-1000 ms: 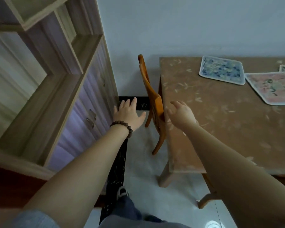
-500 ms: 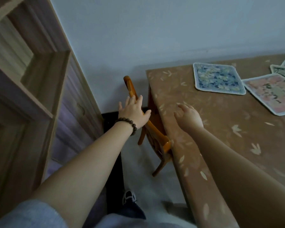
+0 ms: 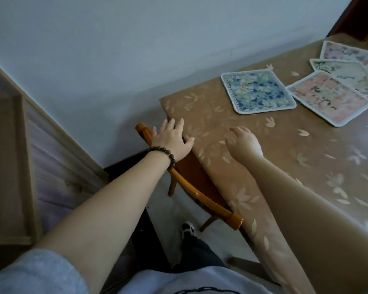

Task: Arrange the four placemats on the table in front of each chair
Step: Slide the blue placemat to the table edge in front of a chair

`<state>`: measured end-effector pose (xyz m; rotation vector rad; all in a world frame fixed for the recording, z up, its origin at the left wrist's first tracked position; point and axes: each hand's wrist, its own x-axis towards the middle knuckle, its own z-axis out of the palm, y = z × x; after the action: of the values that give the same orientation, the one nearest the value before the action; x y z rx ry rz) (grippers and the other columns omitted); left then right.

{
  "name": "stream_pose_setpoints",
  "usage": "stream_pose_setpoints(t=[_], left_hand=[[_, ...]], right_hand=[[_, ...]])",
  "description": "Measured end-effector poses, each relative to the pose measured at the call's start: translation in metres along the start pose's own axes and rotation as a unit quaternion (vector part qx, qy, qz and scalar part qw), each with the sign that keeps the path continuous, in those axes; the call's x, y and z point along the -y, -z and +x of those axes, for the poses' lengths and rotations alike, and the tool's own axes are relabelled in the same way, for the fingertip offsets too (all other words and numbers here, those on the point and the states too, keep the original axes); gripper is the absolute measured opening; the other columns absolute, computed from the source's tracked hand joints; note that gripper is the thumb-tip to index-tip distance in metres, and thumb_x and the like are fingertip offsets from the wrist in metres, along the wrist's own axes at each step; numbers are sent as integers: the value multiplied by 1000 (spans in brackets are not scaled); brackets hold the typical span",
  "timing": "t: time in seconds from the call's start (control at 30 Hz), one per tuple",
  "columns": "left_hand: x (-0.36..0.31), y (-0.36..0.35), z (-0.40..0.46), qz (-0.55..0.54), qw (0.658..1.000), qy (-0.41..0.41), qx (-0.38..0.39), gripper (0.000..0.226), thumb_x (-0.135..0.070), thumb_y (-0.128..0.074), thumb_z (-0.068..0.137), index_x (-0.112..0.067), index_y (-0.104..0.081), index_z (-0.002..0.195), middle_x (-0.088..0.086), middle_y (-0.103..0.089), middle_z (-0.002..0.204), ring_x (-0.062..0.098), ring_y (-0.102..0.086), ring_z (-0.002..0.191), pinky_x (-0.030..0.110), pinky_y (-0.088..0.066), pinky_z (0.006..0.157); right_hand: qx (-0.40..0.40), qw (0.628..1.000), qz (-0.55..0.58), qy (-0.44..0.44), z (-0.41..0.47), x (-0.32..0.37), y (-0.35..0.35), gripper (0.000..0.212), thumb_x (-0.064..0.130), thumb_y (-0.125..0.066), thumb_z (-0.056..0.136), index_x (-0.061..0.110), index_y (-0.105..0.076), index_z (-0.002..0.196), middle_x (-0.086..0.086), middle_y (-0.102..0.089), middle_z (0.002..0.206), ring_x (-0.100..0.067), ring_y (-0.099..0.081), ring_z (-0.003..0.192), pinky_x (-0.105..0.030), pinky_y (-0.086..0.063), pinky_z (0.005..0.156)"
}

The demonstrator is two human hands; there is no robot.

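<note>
Several floral placemats lie at the far right of the brown table (image 3: 285, 166). A blue one (image 3: 258, 93) lies alone. A pink one (image 3: 329, 100) overlaps a pale green one (image 3: 348, 75), and another pink one (image 3: 348, 54) lies behind. My left hand (image 3: 172, 141), with a bead bracelet, rests flat with fingers spread on the top rail of an orange wooden chair (image 3: 200, 196) at the table's left edge. My right hand (image 3: 244, 143) hovers over the table with loosely curled fingers, holding nothing, short of the blue mat.
A wooden shelf unit (image 3: 19, 166) stands to the left against the pale wall. The chair is pushed under the table's left side. My shoe (image 3: 188, 229) and dark trouser leg show on the light floor below.
The view has swung right and closer to the table. My left hand has moved further along the chair's top rail toward the table edge. My right hand has come further over the table.
</note>
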<state>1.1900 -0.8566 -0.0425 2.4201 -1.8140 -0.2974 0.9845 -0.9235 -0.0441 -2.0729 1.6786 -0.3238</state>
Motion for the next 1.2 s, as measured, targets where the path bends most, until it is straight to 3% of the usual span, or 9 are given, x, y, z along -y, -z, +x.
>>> stream_pose_setpoints(t=[0.3, 0.6, 1.03, 1.2], left_hand=[[-8, -12, 95, 5, 996, -84, 25, 75, -64, -33, 86, -28, -14, 149, 2, -14, 158, 23, -6, 145, 52, -4, 114], [-53, -4, 193, 41, 979, -198, 32, 75, -63, -32, 85, -28, -15, 149, 3, -17, 157, 22, -10, 144, 50, -7, 113], [-83, -18, 264, 66, 949, -295, 86, 75, -63, -31, 86, -28, -12, 149, 3, -15, 158, 22, -8, 144, 52, -8, 115], [-83, -29, 294, 76, 939, -317, 107, 74, -63, -31, 85, -30, -12, 149, 2, -15, 158, 22, -8, 144, 51, -7, 114]], right_hand=[[-47, 997, 14, -60, 60, -8, -2, 48, 32, -47, 89, 17, -48, 135, -4, -43, 144, -25, -40, 130, -44, -35, 107], [-83, 983, 5, -163, 102, -33, 11, 48, 37, -48, 91, 18, -47, 135, -6, -41, 147, -25, -35, 135, -42, -29, 111], [-123, 963, 25, -240, 126, -39, 7, 43, 31, -47, 90, 16, -52, 130, -5, -49, 138, -25, -42, 130, -44, -34, 107], [-109, 955, 19, -274, 151, -39, -8, 44, 34, -46, 91, 18, -49, 132, -6, -42, 145, -24, -37, 134, -45, -32, 109]])
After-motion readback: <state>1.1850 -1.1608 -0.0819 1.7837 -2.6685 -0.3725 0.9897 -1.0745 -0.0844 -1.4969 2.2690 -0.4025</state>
